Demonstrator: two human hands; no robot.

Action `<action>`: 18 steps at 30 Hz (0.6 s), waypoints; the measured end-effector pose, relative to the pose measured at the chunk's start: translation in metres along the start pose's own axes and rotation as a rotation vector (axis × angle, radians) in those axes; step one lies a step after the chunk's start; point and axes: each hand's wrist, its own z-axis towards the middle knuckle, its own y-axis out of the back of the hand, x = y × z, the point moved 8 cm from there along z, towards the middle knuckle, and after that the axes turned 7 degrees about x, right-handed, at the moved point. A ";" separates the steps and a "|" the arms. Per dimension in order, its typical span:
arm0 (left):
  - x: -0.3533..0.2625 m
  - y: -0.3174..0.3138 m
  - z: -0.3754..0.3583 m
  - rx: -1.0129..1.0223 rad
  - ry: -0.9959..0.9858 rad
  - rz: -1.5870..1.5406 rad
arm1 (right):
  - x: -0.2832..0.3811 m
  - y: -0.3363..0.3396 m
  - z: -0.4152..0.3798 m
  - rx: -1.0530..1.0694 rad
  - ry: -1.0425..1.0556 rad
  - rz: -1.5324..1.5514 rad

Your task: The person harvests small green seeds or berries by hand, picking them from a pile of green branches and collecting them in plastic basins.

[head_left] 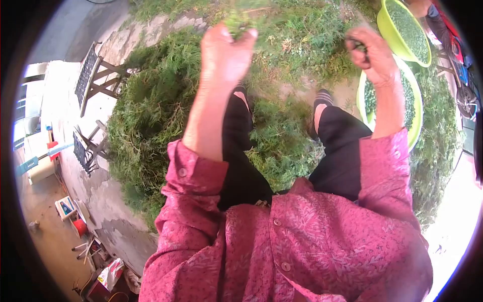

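Observation:
At the top centre, my left hand (pixel 227 50) is closed with thumb and fingers pinched together on a feathery evergreen sprig (pixel 244 19), which is smeared by motion. My right hand (pixel 373 56) is raised to the right with its fingers curled. Small dark green pieces (pixel 359 47) show between those fingers, too small to name surely. Just below and behind this hand stands a lime-green basin (pixel 418 110) filled with small green pieces. A second lime-green basin (pixel 429 61), also full, sits beyond it at the upper right.
Cut evergreen branches (pixel 151 105) are heaped on the left, with more between my legs and along the right side. Small wooden-legged stools (pixel 93 80) stand at the left. Another person's hand (pixel 419 7) reaches to the far basin. Household items lie at the lower left.

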 end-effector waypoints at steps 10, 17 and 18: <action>0.208 0.162 -0.047 -0.078 0.627 0.901 | -0.043 0.228 -0.059 -0.431 -0.446 -1.803; 0.229 0.114 -0.026 0.089 0.423 0.994 | -0.218 0.052 0.023 0.333 -0.327 -1.210; 0.219 0.086 -0.014 0.120 0.284 0.956 | -0.252 0.034 0.029 0.465 -0.279 -1.131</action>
